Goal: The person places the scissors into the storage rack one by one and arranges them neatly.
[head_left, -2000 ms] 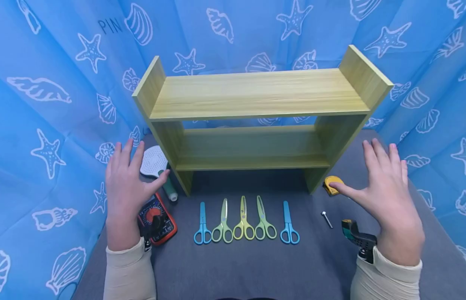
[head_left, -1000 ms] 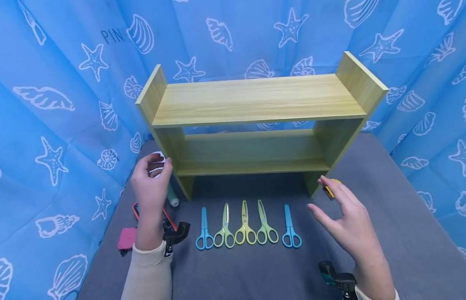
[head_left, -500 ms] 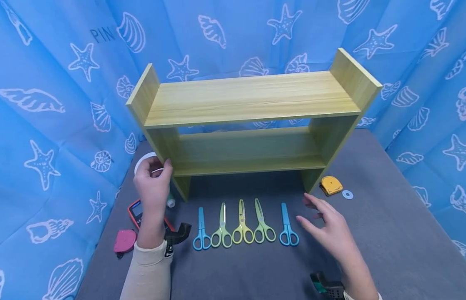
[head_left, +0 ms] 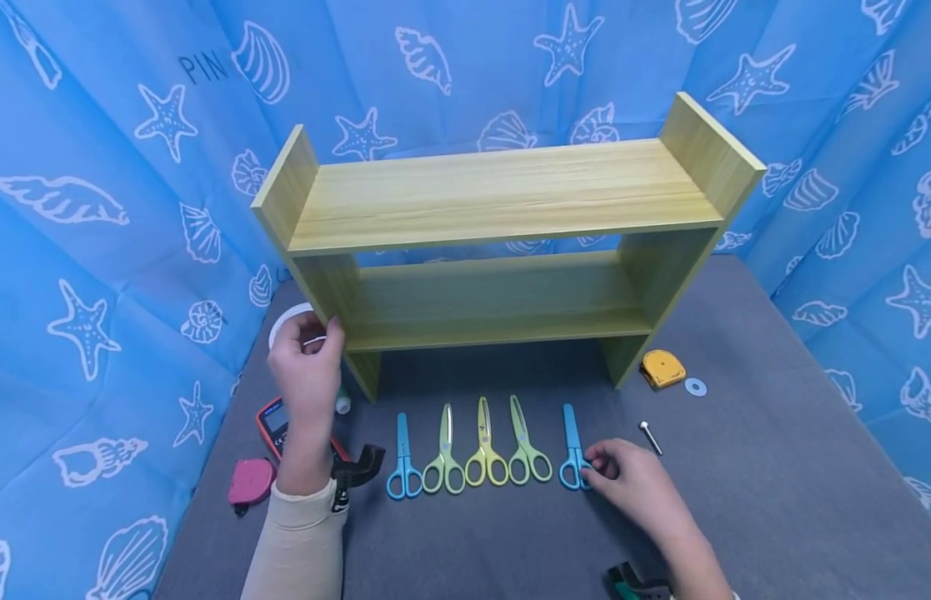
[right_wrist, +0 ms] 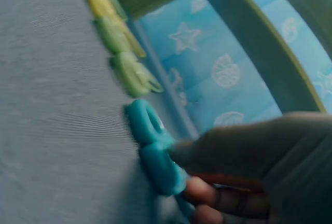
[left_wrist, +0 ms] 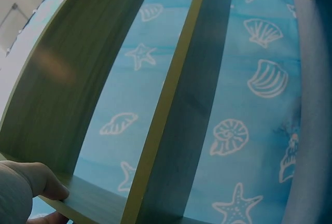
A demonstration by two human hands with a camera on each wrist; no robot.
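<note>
Five scissors (head_left: 483, 425) lie before the shelf (head_left: 495, 196), seemingly turned for easy grasping; the left hand (head_left: 303, 371) pinches its left panel (head_left: 332, 292) (likely for steadiness), the right hand (head_left: 636, 482) pinches the rightmost blue pair (head_left: 573, 432).

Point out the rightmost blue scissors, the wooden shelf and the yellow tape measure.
Rightmost blue scissors (head_left: 573, 437): head view, blade part above the finger loops.
Wooden shelf (head_left: 503, 196): head view, middle of the top board.
Yellow tape measure (head_left: 663, 367): head view, its case.
</note>
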